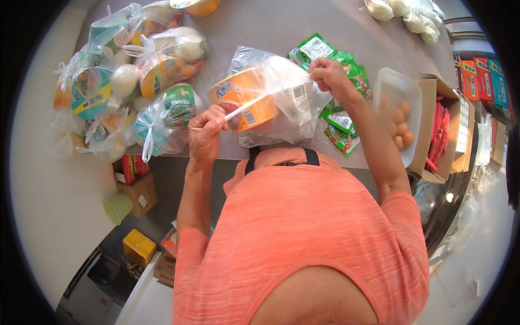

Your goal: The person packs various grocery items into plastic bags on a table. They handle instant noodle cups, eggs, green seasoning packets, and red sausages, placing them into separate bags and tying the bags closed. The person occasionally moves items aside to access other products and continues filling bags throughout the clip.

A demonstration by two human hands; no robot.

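Note:
A clear plastic bag (284,93) lies on the table in front of me, with an orange instant noodle bucket (248,101) and a white item bearing a barcode inside. My left hand (207,128) pinches one twisted handle of the bag, pulled taut toward the lower left. The opposite handle is pinched by my right hand (329,77), at the bag's upper right. Green food packets (343,134) lie spread under and beside my right hand. More of the clear bag's film spreads flat beneath the bucket.
Tied bags of noodle buckets and white round items (170,61) crowd the table's left. At right stand a white plastic tray (380,81) with brown eggs (400,128) and a cardboard box (422,93) of red packets (438,134). Bagged white items (406,14) lie at the far right.

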